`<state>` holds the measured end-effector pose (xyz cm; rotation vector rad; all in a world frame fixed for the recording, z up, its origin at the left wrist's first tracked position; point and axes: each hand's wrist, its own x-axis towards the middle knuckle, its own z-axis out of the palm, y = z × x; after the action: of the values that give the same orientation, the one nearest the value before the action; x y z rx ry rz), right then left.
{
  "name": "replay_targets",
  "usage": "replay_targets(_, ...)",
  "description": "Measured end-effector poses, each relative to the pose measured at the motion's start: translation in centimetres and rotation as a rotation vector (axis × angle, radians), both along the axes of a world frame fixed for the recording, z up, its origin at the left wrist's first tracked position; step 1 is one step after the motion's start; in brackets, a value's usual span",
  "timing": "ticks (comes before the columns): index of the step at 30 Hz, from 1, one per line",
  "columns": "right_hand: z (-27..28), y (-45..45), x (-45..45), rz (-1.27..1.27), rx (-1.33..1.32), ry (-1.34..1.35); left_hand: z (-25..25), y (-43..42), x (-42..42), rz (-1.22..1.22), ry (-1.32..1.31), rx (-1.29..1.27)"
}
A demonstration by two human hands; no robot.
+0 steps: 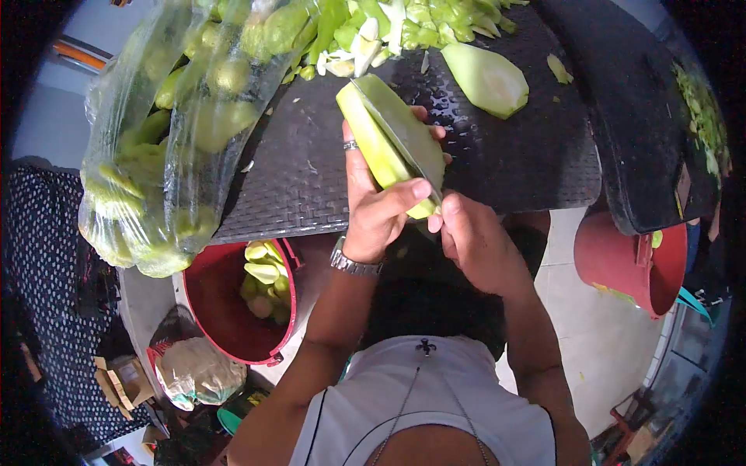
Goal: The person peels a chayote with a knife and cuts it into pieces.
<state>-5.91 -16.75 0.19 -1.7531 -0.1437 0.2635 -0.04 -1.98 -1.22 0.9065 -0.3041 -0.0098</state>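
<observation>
My left hand (373, 206), with a ring and a metal watch, is wrapped round a large pale green fruit (412, 136) over the front edge of the dark woven table. A long cut runs down the fruit, with a thin blade (398, 140) in it. My right hand (470, 237) is closed at the near end of the blade, by the left thumb; the handle is hidden in the fingers. A peeled green piece (488, 80) lies on the table to the right. Chopped green pieces (412, 25) and white bits are heaped at the back.
A clear plastic bag (167, 147) of green fruit hangs over the table's left edge. Below it a red bucket (233, 303) holds peeled pieces. Another red bucket (614, 252) stands at the right, near a dark surface (614, 101) with green scraps.
</observation>
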Motion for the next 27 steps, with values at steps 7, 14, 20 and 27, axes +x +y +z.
replay_targets(7,1.2,-2.0,1.9,0.185,0.191,0.472,0.2,1.3,1.1,-0.100,0.166,-0.120)
replay_targets(14,2.0,-1.1,-0.5,-0.094,-0.242,0.008,-0.1,1.4,2.1,-0.085,0.301,-0.320)
replay_targets(20,2.5,-0.9,-3.8,-0.010,-0.337,0.134,0.4,1.1,2.4,0.013,0.319,-0.307)
replay_targets(27,1.7,-0.9,-4.2,-0.024,-0.284,0.132,0.1,0.3,2.3,0.119,0.231,-0.275)
